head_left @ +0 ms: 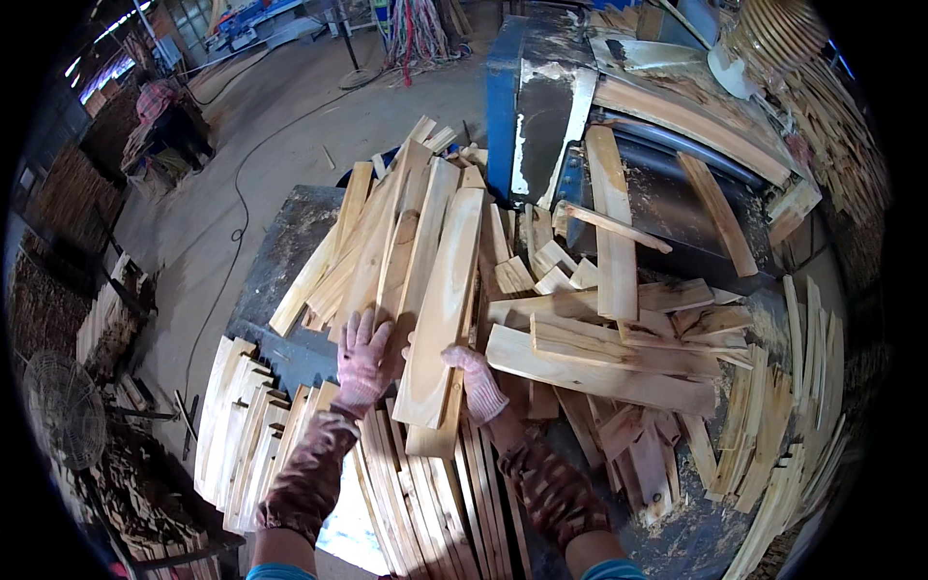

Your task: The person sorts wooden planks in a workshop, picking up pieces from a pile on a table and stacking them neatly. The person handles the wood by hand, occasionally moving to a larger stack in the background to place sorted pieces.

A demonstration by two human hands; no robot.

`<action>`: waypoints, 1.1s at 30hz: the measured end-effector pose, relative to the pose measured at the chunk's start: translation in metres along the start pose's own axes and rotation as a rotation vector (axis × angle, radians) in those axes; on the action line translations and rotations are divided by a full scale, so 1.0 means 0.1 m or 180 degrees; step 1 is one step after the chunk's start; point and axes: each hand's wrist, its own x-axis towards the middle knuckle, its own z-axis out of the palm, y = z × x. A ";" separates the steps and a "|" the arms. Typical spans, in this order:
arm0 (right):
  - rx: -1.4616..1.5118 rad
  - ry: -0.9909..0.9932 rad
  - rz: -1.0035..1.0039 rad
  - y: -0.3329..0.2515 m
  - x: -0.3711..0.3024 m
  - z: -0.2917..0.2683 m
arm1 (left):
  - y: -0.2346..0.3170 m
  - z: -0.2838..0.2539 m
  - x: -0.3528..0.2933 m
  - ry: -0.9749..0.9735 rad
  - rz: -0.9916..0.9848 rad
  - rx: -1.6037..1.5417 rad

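Pale-wood long slat: lying lengthwise between the two gloved hands, its near end on top of a second slat that juts out just below it.

Right hand: I see it clamped on the long slat's right edge, near end, thumb side uppermost; how far the fingers reach underneath I cannot tell.

Left hand: fingers somewhat apart, laid palm-down on the near part of the leaning slats, just left of the long slat. From my remote seat, I judge that it steadies the heap while the other hand has the one piece.

Heap: slats fanned away from the wearer, near ends closest, probably so that each edge falls within easy reach.

Near stack: slats set side by side below the hands, aligned lengthwise, presumably to keep them orderly; a similar row stands at left.

Right side: crossed boards lie loosely, well clear of the left hand, with short offcuts beyond.

Machine: a blue-sided roller machine stands behind the dark worktable.

Background: a person in a checked top bends far off at left.
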 end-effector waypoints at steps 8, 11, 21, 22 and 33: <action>-0.0967 -0.0031 0.0112 0.48 -1.05 0.21 | 0.68 -0.65 -1.19 -0.0798 -0.2296 -0.4170; -0.1691 0.0217 0.0017 0.51 -1.35 0.39 | 1.08 -0.96 -1.03 -0.0636 -0.2886 -0.5467; -0.1070 0.0143 0.0531 0.48 -2.19 0.75 | 0.86 -1.45 -1.75 0.0018 -0.2992 -0.5486; -0.0878 0.0020 0.0555 0.51 -2.23 0.63 | 0.79 -1.45 -1.91 0.0006 -0.3091 -0.5172; -0.6141 0.2054 -0.1145 1.01 -3.02 0.48 | 1.13 -1.77 -2.89 -0.0578 -0.2814 -0.5806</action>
